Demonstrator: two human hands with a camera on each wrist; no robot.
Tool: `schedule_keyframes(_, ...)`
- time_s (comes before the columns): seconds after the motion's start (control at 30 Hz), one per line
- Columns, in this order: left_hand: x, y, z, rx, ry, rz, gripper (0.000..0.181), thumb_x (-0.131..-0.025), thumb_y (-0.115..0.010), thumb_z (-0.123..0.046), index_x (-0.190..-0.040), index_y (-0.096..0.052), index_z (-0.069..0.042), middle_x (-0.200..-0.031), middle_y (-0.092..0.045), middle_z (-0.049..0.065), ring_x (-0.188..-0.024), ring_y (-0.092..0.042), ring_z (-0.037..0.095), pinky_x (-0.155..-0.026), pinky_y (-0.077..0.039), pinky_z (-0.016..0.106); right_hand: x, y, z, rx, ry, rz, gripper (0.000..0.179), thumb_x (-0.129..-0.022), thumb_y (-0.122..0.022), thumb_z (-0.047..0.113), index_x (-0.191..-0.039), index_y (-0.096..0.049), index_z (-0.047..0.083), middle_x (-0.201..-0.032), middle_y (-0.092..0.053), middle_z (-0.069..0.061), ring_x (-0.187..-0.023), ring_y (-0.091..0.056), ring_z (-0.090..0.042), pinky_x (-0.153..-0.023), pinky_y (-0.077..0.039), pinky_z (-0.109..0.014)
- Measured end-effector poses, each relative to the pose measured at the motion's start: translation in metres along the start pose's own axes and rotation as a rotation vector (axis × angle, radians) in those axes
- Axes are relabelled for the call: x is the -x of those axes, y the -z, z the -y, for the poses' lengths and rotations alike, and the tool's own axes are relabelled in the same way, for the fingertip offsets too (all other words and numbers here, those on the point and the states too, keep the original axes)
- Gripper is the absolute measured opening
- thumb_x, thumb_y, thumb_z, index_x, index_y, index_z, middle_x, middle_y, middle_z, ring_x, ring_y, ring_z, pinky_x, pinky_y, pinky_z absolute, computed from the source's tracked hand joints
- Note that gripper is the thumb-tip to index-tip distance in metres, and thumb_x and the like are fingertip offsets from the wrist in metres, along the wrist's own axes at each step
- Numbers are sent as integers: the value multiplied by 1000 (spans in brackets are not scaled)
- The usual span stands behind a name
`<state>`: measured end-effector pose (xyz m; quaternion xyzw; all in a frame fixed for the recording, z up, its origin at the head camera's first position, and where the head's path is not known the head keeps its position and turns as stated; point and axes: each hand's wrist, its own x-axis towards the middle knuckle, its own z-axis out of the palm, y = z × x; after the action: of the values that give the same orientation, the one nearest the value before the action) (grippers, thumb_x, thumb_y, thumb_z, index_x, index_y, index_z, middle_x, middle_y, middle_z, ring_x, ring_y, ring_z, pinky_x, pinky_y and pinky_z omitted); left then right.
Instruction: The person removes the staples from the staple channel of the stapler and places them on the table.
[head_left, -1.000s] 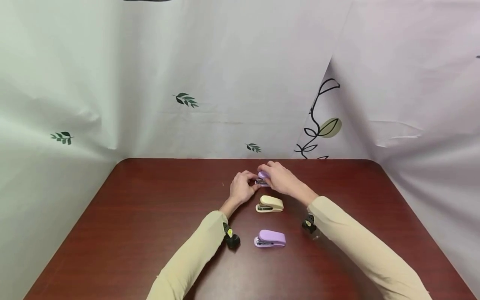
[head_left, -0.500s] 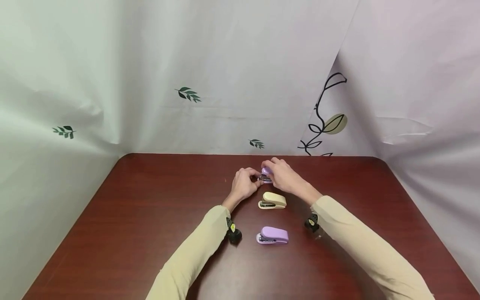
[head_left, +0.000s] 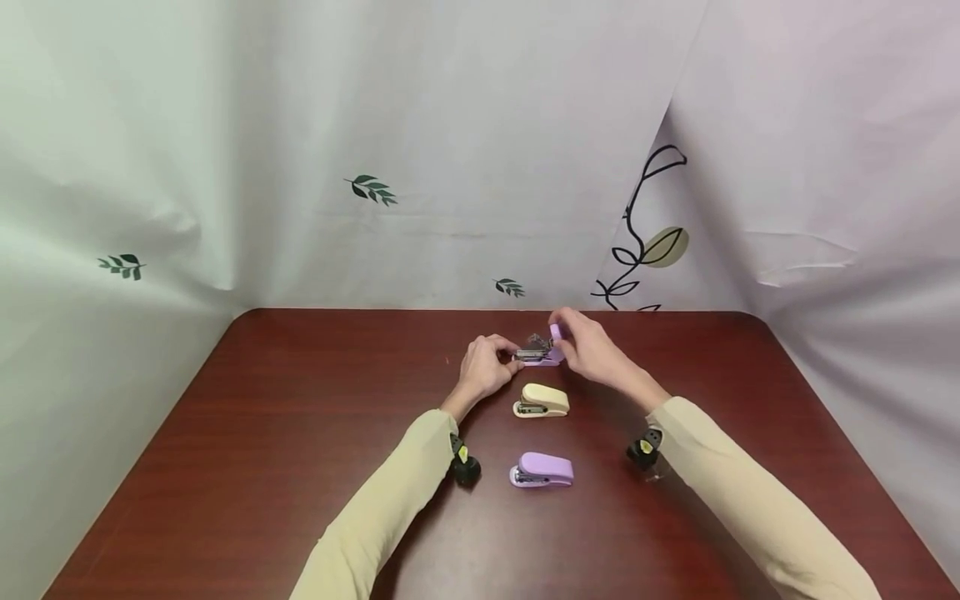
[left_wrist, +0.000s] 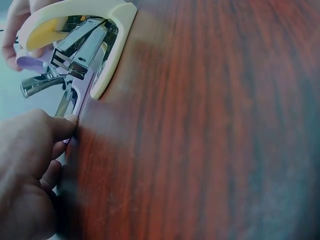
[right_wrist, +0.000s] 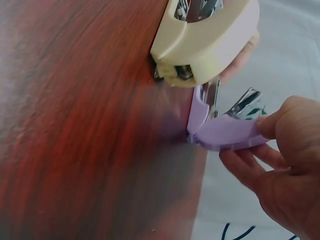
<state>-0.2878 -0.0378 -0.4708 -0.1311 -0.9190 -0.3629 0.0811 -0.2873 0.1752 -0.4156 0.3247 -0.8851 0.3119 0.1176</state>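
Head cam: far purple stapler (head_left: 535,356) btwn L fingers (head_left: 503,342) & R fingers (head_left: 564,317), both pinching it.

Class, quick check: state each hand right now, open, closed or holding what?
Left hand: closed, pinching the far purple stapler at its front end.
Right hand: closed, holding that stapler's raised lid.

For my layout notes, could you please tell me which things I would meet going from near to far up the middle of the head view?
Nearer purple stapler, cream stapler, open purple stapler, white backdrop with leaf prints.
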Motion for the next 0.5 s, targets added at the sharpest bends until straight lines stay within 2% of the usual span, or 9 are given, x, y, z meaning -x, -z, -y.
schedule_keyframes(0.17, 0, 0, 0, -1, -4, -3, 18, -82, -82, -22, -98, -79, -15, -103, -71, -5, -90, -57, 19, -75, -47, 36, 9, 1, -10, -79, -20, -65, 29, -86, -65, -11, -112, -53, -5, -100, -63, -18, -91, -66, -33, -81, -53, -48)
schedule_keyframes(0.33, -1, -1, 1, -11, -8, -3, 17, -83, -82, -22, -99, -79, -15, -104, -71, -5, -90, -56, 18, -75, -47, 35, 18, -1, -22, -172, -100, -106, 31, -88, -65, -11, -115, -52, -2, -103, -63, -19, -95, -65, -33, -87, -51, -47)
schedule_keyframes(0.5, 0, -2, 2, -18, -4, 8, 18, -84, -81, -23, -100, -79, -16, -106, -71, -5, -92, -57, 18, -76, -47, 35, 25, -4, -27, -276, -191, -118, 30, -90, -64, -10, -116, -52, -1, -103, -62, -19, -95, -66, -33, -84, -52, -33)
